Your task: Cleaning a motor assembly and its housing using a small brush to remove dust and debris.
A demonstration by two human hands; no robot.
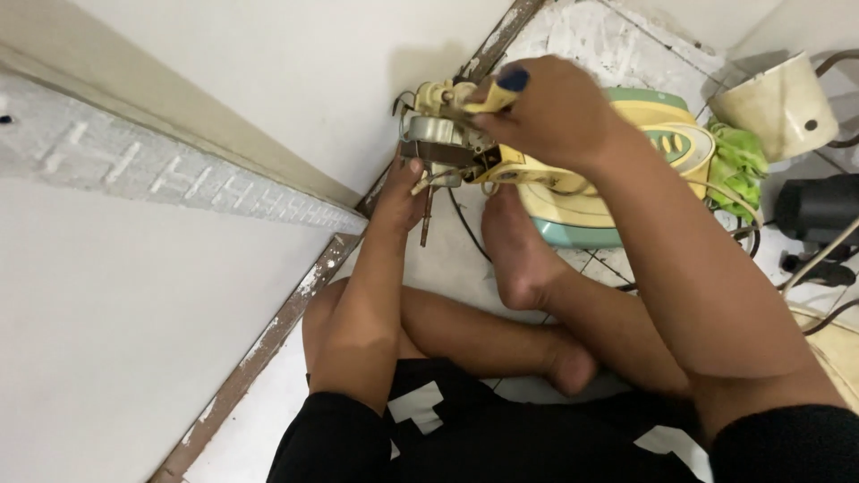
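one small fan motor [437,143] sitting at the left end of the green-and-yellow fan base [617,192] | left hand [400,192] gripping the motor from below | right hand [550,112] clenching one blue-capped screwdriver [495,92] atop the motor | one cream cone cover [780,103], one green cloth [738,165] lying right of the base | bare foot [514,250] resting below the base on the floor [447,259]

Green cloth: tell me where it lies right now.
In the head view, the green cloth lies at upper right on the floor, between the yellow-green fan base and the tipped cream cover.
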